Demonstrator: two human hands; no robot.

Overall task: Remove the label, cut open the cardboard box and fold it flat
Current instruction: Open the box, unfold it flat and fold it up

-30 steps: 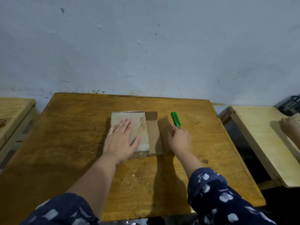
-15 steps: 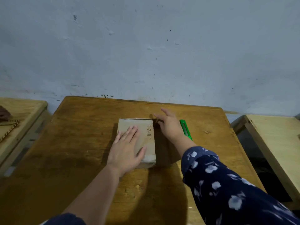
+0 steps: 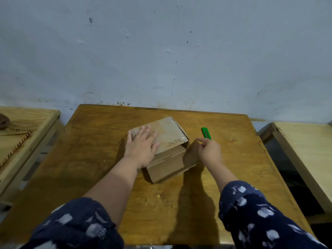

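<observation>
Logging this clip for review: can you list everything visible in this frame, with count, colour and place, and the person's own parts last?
cardboard box: one, brown, middle of the table, writing on its top, a side flap swung out on the right
utility knife: one, green, on the table right of the box, untouched
table: one, dark yellow-brown wood, against the wall
side tables: two, pale wood, one on each side
woven item: one, tan, on the left side table
wall: one, grey-blue, scuffed
left hand: one, flat on the box top
right hand: one, pinching the flap's edge
sleeves: two, navy with white print
</observation>
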